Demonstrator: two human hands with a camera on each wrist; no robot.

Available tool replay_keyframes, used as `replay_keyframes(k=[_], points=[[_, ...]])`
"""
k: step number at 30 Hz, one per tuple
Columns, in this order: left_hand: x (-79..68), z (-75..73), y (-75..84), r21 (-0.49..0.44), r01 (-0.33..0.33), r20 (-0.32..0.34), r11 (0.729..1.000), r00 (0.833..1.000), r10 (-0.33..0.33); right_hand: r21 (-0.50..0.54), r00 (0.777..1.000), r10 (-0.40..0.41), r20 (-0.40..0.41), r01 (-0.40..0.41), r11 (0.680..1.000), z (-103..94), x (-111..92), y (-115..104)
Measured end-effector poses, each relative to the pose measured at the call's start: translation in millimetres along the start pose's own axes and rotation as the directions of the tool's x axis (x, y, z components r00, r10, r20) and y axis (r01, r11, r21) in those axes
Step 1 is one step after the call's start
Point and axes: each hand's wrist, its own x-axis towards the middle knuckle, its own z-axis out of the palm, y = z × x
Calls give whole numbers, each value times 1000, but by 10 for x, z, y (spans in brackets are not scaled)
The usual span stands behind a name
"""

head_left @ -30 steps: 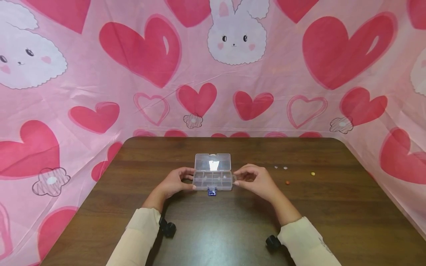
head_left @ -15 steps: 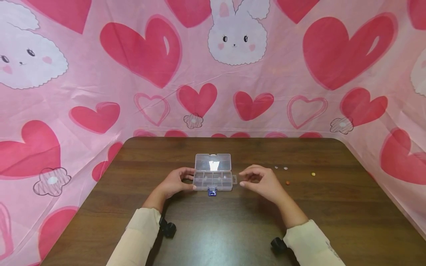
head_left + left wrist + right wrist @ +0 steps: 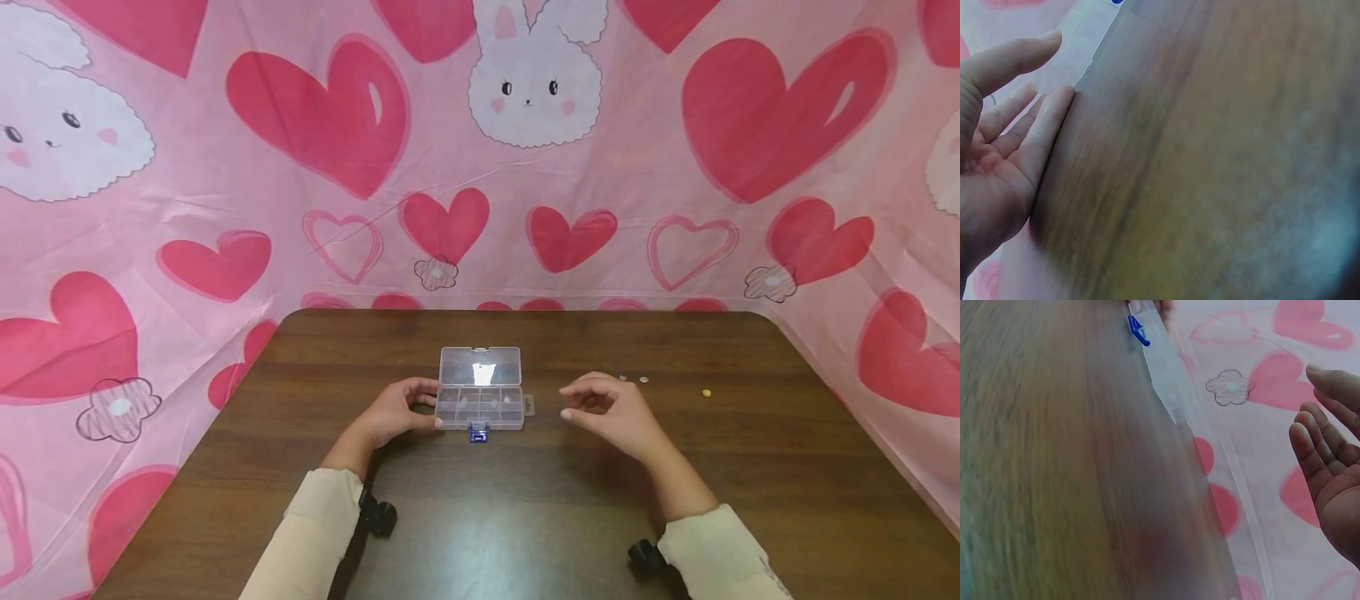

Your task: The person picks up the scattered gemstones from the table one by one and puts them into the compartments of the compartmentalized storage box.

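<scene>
In the head view a clear plastic compartment box (image 3: 455,423) stands on the table with its lid (image 3: 453,367) raised. A blue latch (image 3: 477,433) hangs at its front, and small pale bits (image 3: 493,402) lie inside. At the box's left end, my left hand (image 3: 393,412) rests its thumb and fingertips against the side. The left wrist view shows those fingers (image 3: 1047,119) fairly straight along the edge. My right hand (image 3: 618,417) hovers right of the box, apart from its hanging tab (image 3: 528,405), fingers loosely curved, nothing visible between them. Also in the right wrist view, that hand (image 3: 1335,462) looks relaxed.
On the brown wooden table (image 3: 480,508), beyond the right hand, lie a yellow bead-like piece (image 3: 707,392) and a small whitish piece (image 3: 643,379). A pink cloth (image 3: 637,158) with hearts and rabbits hangs behind the table's far edge.
My right hand has left the box's tab and moved to the right. It now covers the orange piece seen earlier. The left hand and the box stay put.
</scene>
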Motion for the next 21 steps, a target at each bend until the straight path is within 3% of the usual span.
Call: replay_keyframes(k=[12, 14, 19, 21], points=[[7, -7, -16, 2, -17, 4, 1000, 1000, 17, -20, 999, -23, -32, 22, 1000, -157, -88, 23], [-41, -4, 61, 0, -22, 11, 1000, 1000, 22, -39, 999, -29, -37, 27, 999, -176, -102, -34], [-59, -2, 79, -3, -20, 13, 1000, 1000, 20, -51, 999, 0, -48, -2, 999, -246, -149, 10], [-14, -4, -1, -3, -15, 7, 1000, 1000, 15, -54, 998, 22, -53, -25, 998, -285, -174, 94]])
